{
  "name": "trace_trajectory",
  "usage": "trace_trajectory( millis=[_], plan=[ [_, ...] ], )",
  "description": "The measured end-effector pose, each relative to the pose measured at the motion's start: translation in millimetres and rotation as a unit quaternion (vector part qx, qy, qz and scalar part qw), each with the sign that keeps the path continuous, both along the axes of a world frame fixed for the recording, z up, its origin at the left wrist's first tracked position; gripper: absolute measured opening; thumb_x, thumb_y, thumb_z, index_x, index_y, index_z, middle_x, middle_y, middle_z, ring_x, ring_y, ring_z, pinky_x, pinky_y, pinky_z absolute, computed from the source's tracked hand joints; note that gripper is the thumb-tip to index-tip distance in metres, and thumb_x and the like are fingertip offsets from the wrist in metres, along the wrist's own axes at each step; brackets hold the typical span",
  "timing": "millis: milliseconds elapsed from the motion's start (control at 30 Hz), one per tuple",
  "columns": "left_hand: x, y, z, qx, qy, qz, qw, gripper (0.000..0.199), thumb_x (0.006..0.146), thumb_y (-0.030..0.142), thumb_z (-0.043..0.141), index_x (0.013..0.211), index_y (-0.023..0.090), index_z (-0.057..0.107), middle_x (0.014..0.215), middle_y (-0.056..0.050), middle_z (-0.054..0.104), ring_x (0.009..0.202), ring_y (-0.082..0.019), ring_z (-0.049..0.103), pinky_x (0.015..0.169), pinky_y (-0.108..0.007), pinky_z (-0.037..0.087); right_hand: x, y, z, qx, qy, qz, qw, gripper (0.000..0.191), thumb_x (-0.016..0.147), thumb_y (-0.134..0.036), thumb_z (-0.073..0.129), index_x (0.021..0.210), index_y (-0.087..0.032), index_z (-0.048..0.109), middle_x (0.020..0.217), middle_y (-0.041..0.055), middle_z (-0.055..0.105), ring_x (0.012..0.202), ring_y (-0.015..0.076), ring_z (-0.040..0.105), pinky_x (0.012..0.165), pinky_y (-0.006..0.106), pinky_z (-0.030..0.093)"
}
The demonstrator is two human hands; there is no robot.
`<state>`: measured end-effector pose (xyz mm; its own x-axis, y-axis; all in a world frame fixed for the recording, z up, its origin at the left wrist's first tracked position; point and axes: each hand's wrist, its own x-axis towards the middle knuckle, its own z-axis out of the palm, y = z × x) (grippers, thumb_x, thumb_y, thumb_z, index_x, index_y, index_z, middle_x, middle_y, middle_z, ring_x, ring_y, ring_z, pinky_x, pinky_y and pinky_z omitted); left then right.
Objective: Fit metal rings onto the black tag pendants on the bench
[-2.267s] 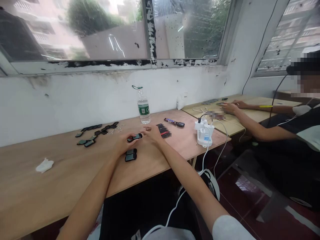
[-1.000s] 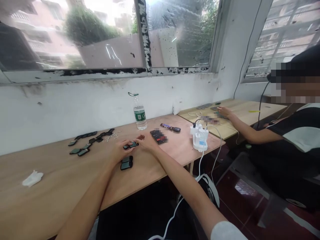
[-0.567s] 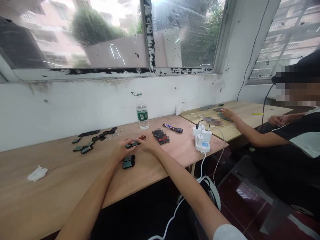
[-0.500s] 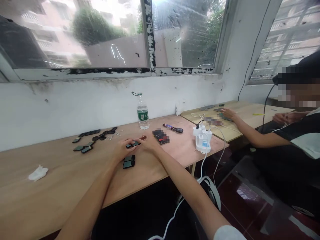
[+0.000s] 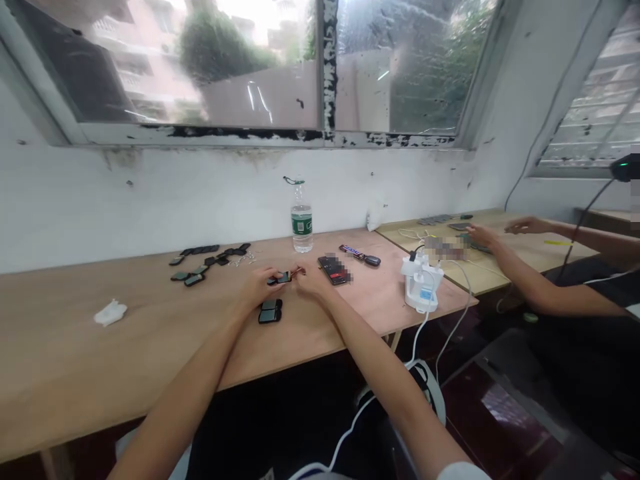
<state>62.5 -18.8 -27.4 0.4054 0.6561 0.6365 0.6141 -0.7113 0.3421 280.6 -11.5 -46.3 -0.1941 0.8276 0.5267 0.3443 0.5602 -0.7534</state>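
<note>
- Tissue: crumpled and soft, lying on the tabletop well left of the fingers.
- Modules: a loose row of small black slabs, beyond and left of the fingers. They look light and stiff, with glossy faces that may be slippery, so their edges seem the best place to hold.
- Pair of modules: lying just below the fingers.
- Left hand: fingers closed narrow, pinching a module near its edges.
- Copper wire: a thin strand at the module's far end, probably fragile.
- Right hand: fingers narrow, right beside the wire; whether they hold it, I cannot tell.
- Phone: just right of the fingers, screen partly blurred.
- Co-worker's hands: far right, spread over a separate tabletop.
</note>
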Motion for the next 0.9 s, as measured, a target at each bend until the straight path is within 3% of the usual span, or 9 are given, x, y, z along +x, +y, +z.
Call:
trace_trajectory(
  millis=[267,533,700,900],
  plan=[
    [5.0,-5.3,0.2,-0.022,0.004,0.008,1.0,0.013,0.083,0.032,0.085,0.083,0.022,0.077,0.09,-0.006,0.08,0.08,-0.023,0.073,0.074,-0.033,0.058,3.2,-0.3,-5.8,-0.02,-0.003,0.042,0.999,0.03,0.081,-0.005,0.054,0.093,-0.019,0.078,0.099,0.0063,0.084,0.092,0.0221,0.078,0.091,0.034,0.062],
    [0.7,-8.2,4.2,-0.039,-0.014,0.005,0.999,0.016,0.084,0.038,0.085,0.084,0.023,0.079,0.095,-0.007,0.083,0.086,-0.026,0.076,0.081,-0.036,0.061,3.7,-5.6,-3.3,0.012,-0.047,0.047,0.998,0.031,0.089,-0.009,0.062,0.103,-0.02,0.087,0.122,0.0114,0.084,0.117,0.0279,0.077,0.105,0.042,0.062],
    [-1.3,-6.2,1.0,-0.036,-0.027,0.011,0.999,0.018,0.084,0.039,0.085,0.086,0.022,0.08,0.095,-0.007,0.083,0.086,-0.026,0.076,0.081,-0.038,0.062,7.0,-5.0,-3.5,0.027,-0.05,0.084,0.995,0.036,0.086,-0.01,0.071,0.119,-0.018,0.085,0.117,0.0114,0.083,0.101,0.025,0.08,0.094,0.038,0.066],
    [-0.9,-3.5,-2.6,-0.072,-0.059,-0.002,0.996,0.023,0.083,0.044,0.086,0.085,0.022,0.08,0.095,-0.007,0.084,0.082,-0.025,0.077,0.078,-0.037,0.063,11.1,-4.2,-0.1,0.044,-0.066,0.094,0.992,0.022,0.088,-0.009,0.076,0.106,-0.018,0.087,0.119,0.0126,0.082,0.106,0.0265,0.078,0.101,0.039,0.063]
  ],
)
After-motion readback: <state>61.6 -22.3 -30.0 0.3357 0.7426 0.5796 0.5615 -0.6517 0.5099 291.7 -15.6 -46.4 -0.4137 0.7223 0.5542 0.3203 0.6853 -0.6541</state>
